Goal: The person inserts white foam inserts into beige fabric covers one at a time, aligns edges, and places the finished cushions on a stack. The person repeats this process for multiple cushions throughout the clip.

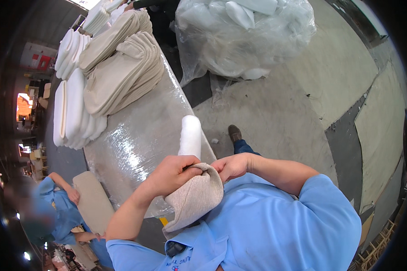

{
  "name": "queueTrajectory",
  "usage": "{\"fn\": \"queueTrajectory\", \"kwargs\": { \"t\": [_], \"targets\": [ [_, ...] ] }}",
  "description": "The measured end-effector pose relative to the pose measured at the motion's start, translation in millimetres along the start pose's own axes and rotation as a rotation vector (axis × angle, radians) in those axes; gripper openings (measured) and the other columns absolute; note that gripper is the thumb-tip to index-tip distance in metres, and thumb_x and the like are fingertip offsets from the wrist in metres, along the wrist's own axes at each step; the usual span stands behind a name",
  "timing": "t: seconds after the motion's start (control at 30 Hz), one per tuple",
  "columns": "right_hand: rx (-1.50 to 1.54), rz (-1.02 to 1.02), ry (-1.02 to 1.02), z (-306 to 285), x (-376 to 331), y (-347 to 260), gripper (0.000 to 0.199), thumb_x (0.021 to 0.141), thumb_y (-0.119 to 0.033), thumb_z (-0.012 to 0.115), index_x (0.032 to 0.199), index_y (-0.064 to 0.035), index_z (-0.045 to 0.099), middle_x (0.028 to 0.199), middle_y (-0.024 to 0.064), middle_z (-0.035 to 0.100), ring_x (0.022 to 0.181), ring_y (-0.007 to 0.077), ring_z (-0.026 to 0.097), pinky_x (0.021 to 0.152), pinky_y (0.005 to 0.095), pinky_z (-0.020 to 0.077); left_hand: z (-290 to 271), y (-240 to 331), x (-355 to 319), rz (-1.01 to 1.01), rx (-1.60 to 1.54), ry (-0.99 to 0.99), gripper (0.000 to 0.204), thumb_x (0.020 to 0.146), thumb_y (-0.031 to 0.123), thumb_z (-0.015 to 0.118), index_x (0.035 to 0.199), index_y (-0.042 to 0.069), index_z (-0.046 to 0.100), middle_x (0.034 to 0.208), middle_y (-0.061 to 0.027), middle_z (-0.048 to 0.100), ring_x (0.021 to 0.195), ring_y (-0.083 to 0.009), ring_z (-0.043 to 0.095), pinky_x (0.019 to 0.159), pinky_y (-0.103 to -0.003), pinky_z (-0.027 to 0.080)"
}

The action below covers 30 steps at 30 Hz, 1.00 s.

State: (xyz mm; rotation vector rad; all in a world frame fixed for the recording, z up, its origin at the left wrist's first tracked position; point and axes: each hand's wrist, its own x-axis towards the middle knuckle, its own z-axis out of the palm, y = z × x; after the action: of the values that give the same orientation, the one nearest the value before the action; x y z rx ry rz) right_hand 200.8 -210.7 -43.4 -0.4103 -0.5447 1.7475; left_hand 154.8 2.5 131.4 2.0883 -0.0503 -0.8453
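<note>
Gripping beige fabric cover [196,196] by rim: left hand [176,175], fingers closed | right hand [233,167]: fingers pinching same rim | cover: before blue shirt [280,226], near plastic-wrapped table [144,131] | white roll [191,135]: just beyond | writing: dark lettering [182,261] on shirt, 1 line

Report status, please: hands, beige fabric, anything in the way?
Left hand and right hand closed on beige fabric. White roll just beyond left hand. Beige stacks farther up table, clear of hands.
</note>
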Motion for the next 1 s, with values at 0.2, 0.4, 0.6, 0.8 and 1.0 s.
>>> {"fn": "queueTrajectory", "kwargs": {
  "t": [0.2,0.4,0.6,0.8,1.0],
  "targets": [
    [-0.130,-0.080,0.230,4.7,-1.5,8.4,0.026,0.090,0.000,0.074,0.115,-0.0043,0.070,0.094,-0.0050,0.068,0.088,0.0076,0.061,0.080,0.0246,0.0491,-5.6,-20.4,2.0,-0.101,-0.525,-0.056,0.037,0.095,0.009,0.076,0.131,0.006,0.064,0.103,-0.0029,0.067,0.084,-0.0087,0.065,0.072,-0.028,0.053],
    [-0.496,-0.321,0.734,30.2,-9.4,23.9,0.015,0.086,-0.002,0.072,0.098,-0.0036,0.063,0.093,0.0025,0.069,0.084,0.0111,0.062,0.072,0.0309,0.0511,-3.6,-18.5,5.1,-0.297,-0.232,-0.043,0.044,0.089,0.020,0.083,0.126,0.007,0.065,0.094,-0.0046,0.067,0.079,-0.0097,0.065,0.069,-0.029,0.051],
    [-1.129,-0.481,0.943,36.4,-13.2,25.5,0.025,0.083,-0.003,0.070,0.106,-0.0047,0.061,0.111,0.0059,0.068,0.083,0.0181,0.063,0.069,0.0364,0.0508,1.8,-6.0,18.4,-0.390,0.193,-0.169,0.032,0.085,0.022,0.081,0.106,0.003,0.067,0.084,-0.0137,0.068,0.077,-0.0311,0.067,0.073,-0.043,0.052],
    [-0.153,-0.281,0.459,30.1,-22.5,-0.6,0.061,0.088,-0.003,0.072,0.145,-0.0125,0.054,0.121,0.0001,0.066,0.086,0.0123,0.059,0.068,0.0293,0.0455,8.1,-4.3,10.3,-0.056,0.081,0.116,0.019,0.084,0.007,0.074,0.093,0.002,0.058,0.086,-0.0069,0.061,0.083,-0.0171,0.058,0.074,-0.032,0.048],
    [0.143,-0.058,0.190,-5.4,-23.4,2.5,0.038,0.103,-0.024,0.073,0.137,-0.0104,0.066,0.105,-0.0061,0.066,0.078,0.0034,0.049,0.066,0.0229,0.0387,5.6,-1.1,12.1,-0.080,0.043,0.109,0.013,0.084,0.003,0.069,0.093,0.003,0.060,0.084,-0.0121,0.064,0.078,-0.0240,0.060,0.073,-0.037,0.049]
  ]
}}
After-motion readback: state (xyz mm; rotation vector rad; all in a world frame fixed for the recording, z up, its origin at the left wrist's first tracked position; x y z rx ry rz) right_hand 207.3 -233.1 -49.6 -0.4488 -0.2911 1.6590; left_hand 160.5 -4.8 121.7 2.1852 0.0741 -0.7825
